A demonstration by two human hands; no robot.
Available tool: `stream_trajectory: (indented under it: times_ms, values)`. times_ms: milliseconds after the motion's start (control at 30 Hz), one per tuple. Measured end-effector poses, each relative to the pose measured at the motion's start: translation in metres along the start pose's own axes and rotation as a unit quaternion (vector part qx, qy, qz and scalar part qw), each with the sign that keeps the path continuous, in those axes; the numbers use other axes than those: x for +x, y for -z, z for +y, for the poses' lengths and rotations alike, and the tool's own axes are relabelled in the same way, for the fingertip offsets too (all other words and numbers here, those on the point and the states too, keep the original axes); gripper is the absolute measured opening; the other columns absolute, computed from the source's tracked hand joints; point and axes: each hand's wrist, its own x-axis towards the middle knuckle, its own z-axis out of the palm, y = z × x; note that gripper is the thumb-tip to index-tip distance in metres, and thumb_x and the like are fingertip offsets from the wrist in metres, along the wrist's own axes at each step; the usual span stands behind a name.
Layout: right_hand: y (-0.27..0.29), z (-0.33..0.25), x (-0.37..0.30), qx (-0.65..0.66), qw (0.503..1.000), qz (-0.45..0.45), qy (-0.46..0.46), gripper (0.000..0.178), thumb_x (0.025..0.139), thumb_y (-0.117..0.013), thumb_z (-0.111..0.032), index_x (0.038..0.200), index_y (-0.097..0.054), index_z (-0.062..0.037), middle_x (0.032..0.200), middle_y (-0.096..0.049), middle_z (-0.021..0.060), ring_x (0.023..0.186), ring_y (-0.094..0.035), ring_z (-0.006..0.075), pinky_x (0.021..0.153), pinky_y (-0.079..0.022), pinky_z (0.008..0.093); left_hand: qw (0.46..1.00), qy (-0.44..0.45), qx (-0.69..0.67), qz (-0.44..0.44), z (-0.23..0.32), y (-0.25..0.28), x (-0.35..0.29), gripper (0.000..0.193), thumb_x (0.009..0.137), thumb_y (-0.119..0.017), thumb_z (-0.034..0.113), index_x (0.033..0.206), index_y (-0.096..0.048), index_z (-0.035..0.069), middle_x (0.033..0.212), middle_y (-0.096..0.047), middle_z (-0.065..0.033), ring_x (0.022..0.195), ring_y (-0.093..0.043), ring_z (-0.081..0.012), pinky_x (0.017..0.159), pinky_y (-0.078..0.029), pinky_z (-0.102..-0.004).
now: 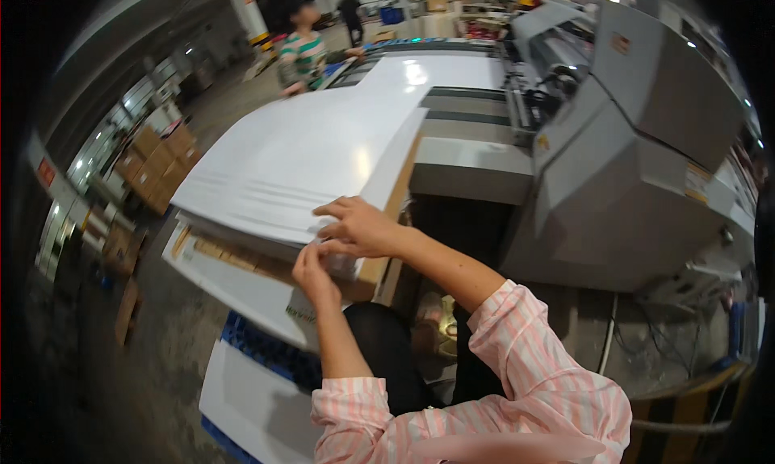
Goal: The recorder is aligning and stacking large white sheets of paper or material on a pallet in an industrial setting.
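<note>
A large glossy white sheet [282, 153] lies over a stack of board with a brown side [404, 169]. Several sheet edges show as fanned lines near its front. At the near corner, my left hand [316, 278] has its fingers closed on the sheet's edge. My right hand [359, 226] rests just beyond it on the sheet, fingers stretched out and apart, its thumb close to my left fingertips. The underside of the corner is hidden by my hands.
A large grey machine [622, 165] stands at right, its feed table [472, 153] beyond the stack. A person in a striped top [303, 56] stands at the far side. White board [258, 399] on a blue pallet [262, 347] lies lower left. Cartons [157, 165] stand farther left.
</note>
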Motion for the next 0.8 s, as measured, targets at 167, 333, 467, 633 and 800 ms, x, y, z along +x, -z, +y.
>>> stream_trajectory:
  times_ms: [167,333,467,633,800]
  values:
    - [0.061,-0.045,-0.027,0.059,0.994,0.089,-0.013,0.023,0.079,-0.061,-0.025,0.092,-0.064,-0.0057,0.113,-0.053,0.0130,0.094,-0.053,0.0295,0.080,-0.042,0.0380,1.000,0.022,0.010,0.002,-0.012,0.009,0.016,0.022,0.083,-0.053,0.013,0.092,-0.057,-0.006,0.081,-0.057,-0.0090,0.072,-0.055,-0.0167,0.064,-0.049,-0.0267]
    - [0.107,-0.096,-0.098,0.090,0.990,0.075,-0.072,0.024,0.083,-0.057,-0.024,0.095,-0.062,-0.0039,0.113,-0.052,0.0138,0.096,-0.051,0.0297,0.080,-0.043,0.0379,0.998,-0.017,0.063,-0.009,-0.023,0.006,0.024,0.025,0.085,-0.053,0.015,0.095,-0.056,-0.009,0.090,-0.055,-0.0127,0.077,-0.053,-0.0205,0.065,-0.049,-0.0301]
    - [0.099,-0.102,-0.149,0.091,0.975,0.016,-0.203,0.028,0.083,-0.055,-0.029,0.093,-0.064,-0.0044,0.108,-0.055,0.0121,0.093,-0.053,0.0292,0.077,-0.044,0.0374,0.998,-0.033,0.057,-0.014,-0.024,0.011,0.036,0.026,0.085,-0.053,0.015,0.093,-0.056,-0.009,0.088,-0.055,-0.0130,0.077,-0.052,-0.0209,0.064,-0.049,-0.0296]
    - [0.046,-0.080,-0.206,-0.059,0.953,-0.110,-0.276,0.023,0.079,-0.057,-0.028,0.083,-0.065,-0.0063,0.083,-0.059,0.0132,0.078,-0.058,0.0325,0.066,-0.047,0.0422,0.997,-0.057,0.059,-0.005,-0.031,0.008,0.041,0.030,0.084,-0.054,0.017,0.094,-0.056,-0.011,0.091,-0.057,-0.0157,0.081,-0.054,-0.0228,0.067,-0.051,-0.0298]
    - [0.041,-0.082,-0.211,-0.041,0.963,-0.015,-0.265,0.025,0.077,-0.057,-0.029,0.080,-0.066,-0.0061,0.079,-0.059,0.0128,0.076,-0.058,0.0324,0.063,-0.046,0.0429,0.996,-0.005,0.082,0.025,-0.023,-0.002,0.045,0.040,0.083,-0.059,0.021,0.104,-0.054,-0.012,0.099,-0.057,-0.0165,0.082,-0.055,-0.0250,0.065,-0.053,-0.0309]
